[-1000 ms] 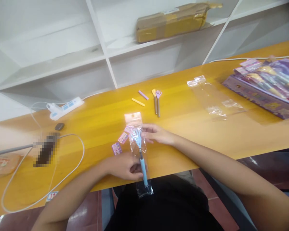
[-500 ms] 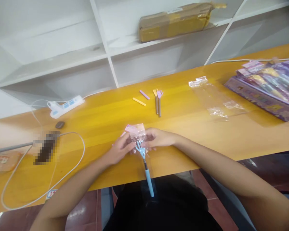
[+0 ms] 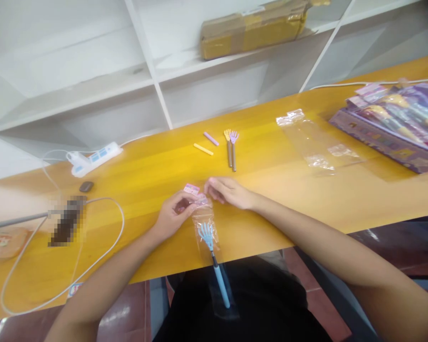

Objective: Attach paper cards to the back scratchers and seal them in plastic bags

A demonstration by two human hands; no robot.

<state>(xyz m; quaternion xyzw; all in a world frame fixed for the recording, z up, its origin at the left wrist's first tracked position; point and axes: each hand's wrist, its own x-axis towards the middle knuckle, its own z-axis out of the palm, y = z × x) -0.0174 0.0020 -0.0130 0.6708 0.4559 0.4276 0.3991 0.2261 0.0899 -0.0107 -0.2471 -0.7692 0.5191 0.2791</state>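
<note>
A blue back scratcher lies inside a clear plastic bag, its claw end toward the shelf and its handle over my lap. My left hand pinches the top of the bag by its pink label. Just right of the bag's top is my right hand, its fingers curled; whether it touches the bag or holds anything is hidden. Beyond my hands a yellow-clawed scratcher and a purple-clawed one lie side by side. A yellow tube and a purple tube rest to their left.
Flattened clear bags and a purple box of packaged scratchers are on the right. A power strip, white cable and small dark object lie left. A taped carton sits on the shelf.
The blue scratcher has slid down toward my lap within the bag. My right hand has moved slightly up and away from the claw, and my left hand has come off the claw.
</note>
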